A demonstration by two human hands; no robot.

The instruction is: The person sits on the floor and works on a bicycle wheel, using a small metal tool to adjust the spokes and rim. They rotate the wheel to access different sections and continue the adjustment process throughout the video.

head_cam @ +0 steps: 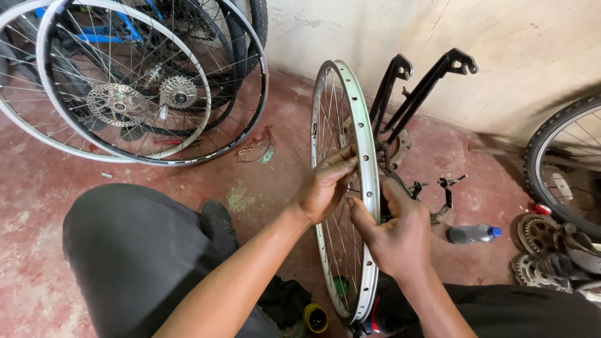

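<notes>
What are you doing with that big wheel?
A person sits on the red floor with a bare silver bicycle rim standing upright in front of them. The left hand pinches the rim's edge from one side, and the right hand holds it from the other. A black bike fork stands just behind the rim. More wheels lean against the wall, and a bottle lies on the floor.

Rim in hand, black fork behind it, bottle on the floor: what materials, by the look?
Rim: bare metal, likely aluminium; silvery brushed sheen, drilled holes, held by the left hand and the right hand.
Fork: metal, probably steel, under glossy black paint; which metal cannot be told.
Bottle: plastic by the look; greyish translucent body, blue cap.
</notes>
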